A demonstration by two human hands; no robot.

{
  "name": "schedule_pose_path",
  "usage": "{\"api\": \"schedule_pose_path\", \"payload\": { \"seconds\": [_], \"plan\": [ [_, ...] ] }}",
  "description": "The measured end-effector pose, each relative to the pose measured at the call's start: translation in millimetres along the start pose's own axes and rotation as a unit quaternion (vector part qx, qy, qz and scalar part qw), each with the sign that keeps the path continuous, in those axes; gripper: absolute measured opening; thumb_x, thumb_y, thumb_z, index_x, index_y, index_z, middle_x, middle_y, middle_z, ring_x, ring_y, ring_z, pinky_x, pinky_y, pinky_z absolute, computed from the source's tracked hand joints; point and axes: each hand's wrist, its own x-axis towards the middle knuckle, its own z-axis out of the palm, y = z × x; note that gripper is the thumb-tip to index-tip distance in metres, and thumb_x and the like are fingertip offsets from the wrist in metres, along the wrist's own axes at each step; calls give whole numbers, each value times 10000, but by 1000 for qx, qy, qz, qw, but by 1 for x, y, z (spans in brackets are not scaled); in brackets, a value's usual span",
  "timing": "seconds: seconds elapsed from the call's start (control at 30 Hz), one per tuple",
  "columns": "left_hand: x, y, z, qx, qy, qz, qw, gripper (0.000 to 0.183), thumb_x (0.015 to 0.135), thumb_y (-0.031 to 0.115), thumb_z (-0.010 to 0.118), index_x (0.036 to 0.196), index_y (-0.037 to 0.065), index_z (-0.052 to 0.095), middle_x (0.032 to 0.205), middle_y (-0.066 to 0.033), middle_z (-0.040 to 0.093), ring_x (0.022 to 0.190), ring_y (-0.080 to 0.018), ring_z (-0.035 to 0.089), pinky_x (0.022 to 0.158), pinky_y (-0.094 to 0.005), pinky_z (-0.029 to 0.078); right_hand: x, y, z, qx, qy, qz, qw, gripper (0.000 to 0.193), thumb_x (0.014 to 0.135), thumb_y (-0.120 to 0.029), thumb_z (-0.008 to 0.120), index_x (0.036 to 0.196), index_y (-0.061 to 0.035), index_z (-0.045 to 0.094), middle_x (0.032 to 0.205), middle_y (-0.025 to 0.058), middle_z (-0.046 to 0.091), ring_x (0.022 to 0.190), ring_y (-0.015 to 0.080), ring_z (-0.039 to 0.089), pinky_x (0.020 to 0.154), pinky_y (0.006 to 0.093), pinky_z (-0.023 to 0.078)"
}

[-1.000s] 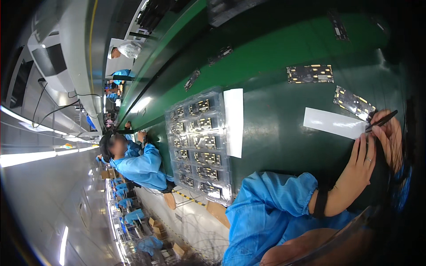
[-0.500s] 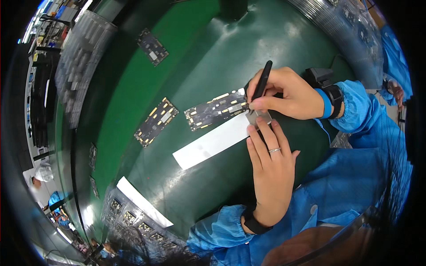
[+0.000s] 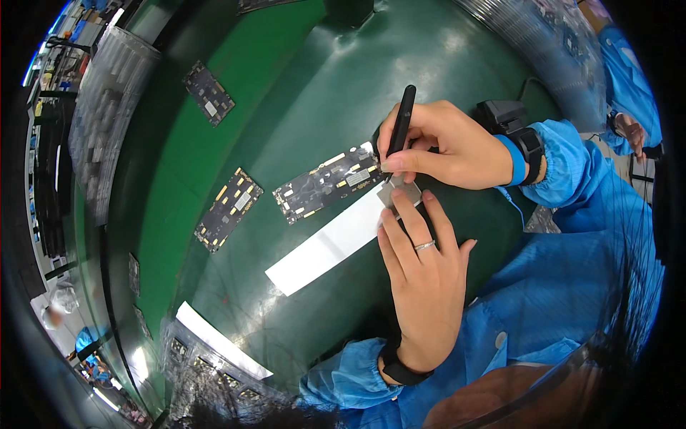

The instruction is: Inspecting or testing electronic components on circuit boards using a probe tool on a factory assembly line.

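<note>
My right hand [image 3: 446,146] grips a black pen-like tool [image 3: 401,129], its tip down at a small grey square piece [image 3: 405,194]. This piece lies at the upper right end of a white paper strip [image 3: 325,242]. My left hand [image 3: 426,286], palm down with fingers stretched out, rests its fingertips on the grey piece and the strip's end. Just beyond the strip lies a black circuit board [image 3: 325,184] with gold contacts, its right end close to my right fingertips. Another circuit board [image 3: 229,209] lies further left.
A green belt [image 3: 168,193] at left carries more boards [image 3: 209,93]. A clear tray of small boards [image 3: 214,375] stands at lower left, with a white strip [image 3: 221,339] on it. Stacked clear trays [image 3: 539,43] are at upper right, near another person's hand [image 3: 630,132].
The whole view has shifted, so the boards, strip and hands appear further left. Both hands keep nearly the same place at the strip's end.
</note>
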Motion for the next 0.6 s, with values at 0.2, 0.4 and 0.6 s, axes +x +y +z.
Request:
{"api": "schedule_pose_path", "payload": {
  "seconds": [0.2, 0.4, 0.6],
  "plan": [
    [5, -2, -1, 7, 1, 3, 1000, 792, 863, 445, 809, 1439, -30, 546, 1494, -279, 446, 1311, -424, 527, 1100, -460, 506, 1, -6, -3, -15, -22, 20, 999, 164, 1015, -77, 705, 1124, 22, 635, 986, 113, 717, 799, 145, 711, 720, 262, 600],
    [6, -4, -1, 20, 7, 2, 1000, 758, 876, 431, 801, 1426, -27, 551, 1465, -245, 480, 1276, -395, 543, 1062, -418, 525, 2, 2, 2, 26, 5, -21, 999, 171, 1008, -93, 728, 1096, 12, 625, 875, 90, 731, 760, 137, 716, 691, 269, 593],
    [7, -9, -1, 11, 13, -4, 1000, 762, 876, 443, 803, 1431, -18, 557, 1421, -223, 516, 1246, -376, 559, 1059, -471, 514, 15, 5, 4, 82, 59, -35, 994, 135, 1004, -80, 730, 1060, 8, 644, 922, 74, 732, 795, 119, 710, 719, 257, 591]
  ]
}}
